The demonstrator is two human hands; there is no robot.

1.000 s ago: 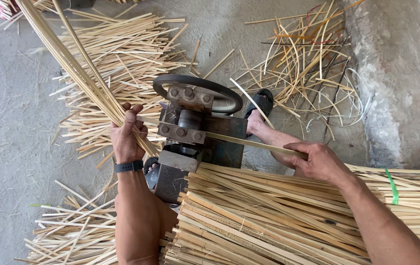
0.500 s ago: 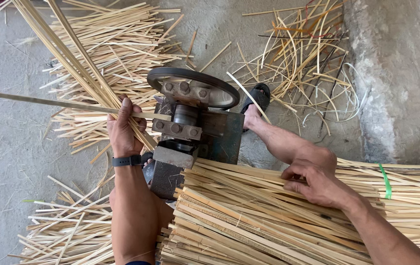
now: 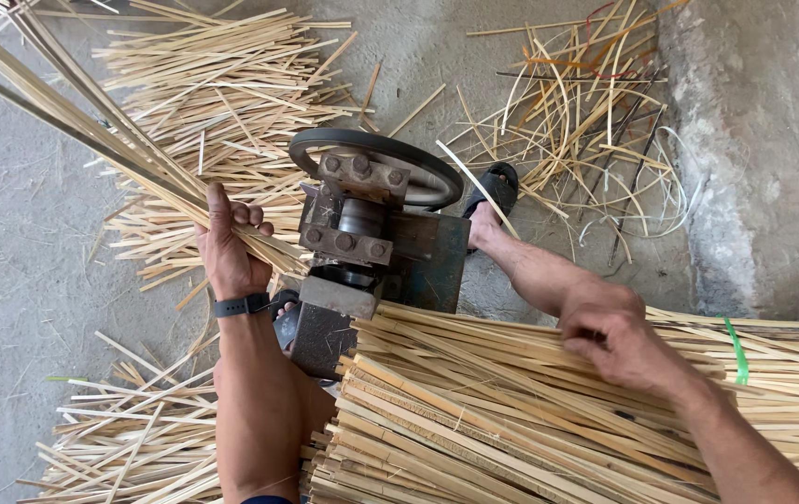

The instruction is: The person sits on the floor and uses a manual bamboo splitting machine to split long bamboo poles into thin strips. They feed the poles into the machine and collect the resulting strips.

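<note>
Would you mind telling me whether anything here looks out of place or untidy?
Thin curled bamboo offcuts lie tangled with wires on the floor beside the concrete wall, unlike the straight stacked strips.

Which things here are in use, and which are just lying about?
In use: left hand holding split strips; right hand on the strip bundle; the splitting machine.
Lying about: loose strips on the floor; curled offcuts; sandal.
</note>
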